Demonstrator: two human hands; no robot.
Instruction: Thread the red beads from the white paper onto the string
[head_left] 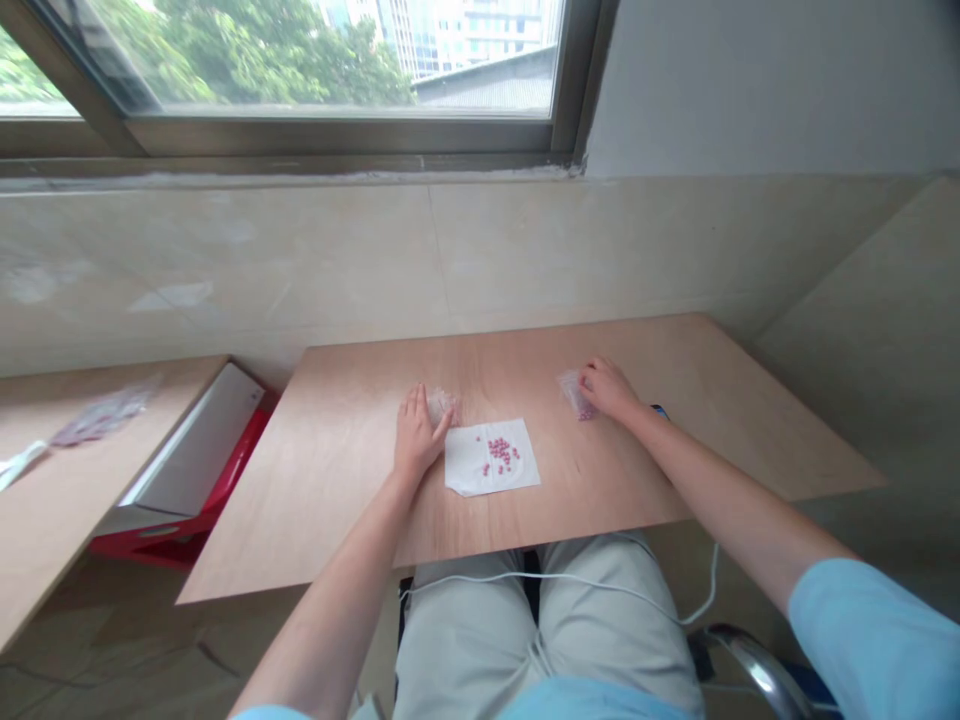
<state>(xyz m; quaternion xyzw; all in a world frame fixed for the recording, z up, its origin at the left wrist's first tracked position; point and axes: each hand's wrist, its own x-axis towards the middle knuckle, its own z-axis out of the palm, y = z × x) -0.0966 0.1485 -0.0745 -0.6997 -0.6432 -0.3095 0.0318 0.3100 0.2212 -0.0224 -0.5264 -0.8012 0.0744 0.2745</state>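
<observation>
**On a plywood board (337, 480), pink beads on white paper**

Against a tiled wall (225, 260), the board had room on both sides. Pink beads (500, 452) lay clustered on a paper sheet (466, 470). The left hand (418, 435), fingers spread, touched a clear bag (440, 403); the right hand (609, 390), fingers together, covered a second bag (574, 395), its grip unclear.

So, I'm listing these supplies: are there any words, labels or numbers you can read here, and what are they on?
No text is readable anywhere.
The packet on the side table: too blurred to read.
The bag at the right hand: nothing legible.
</observation>
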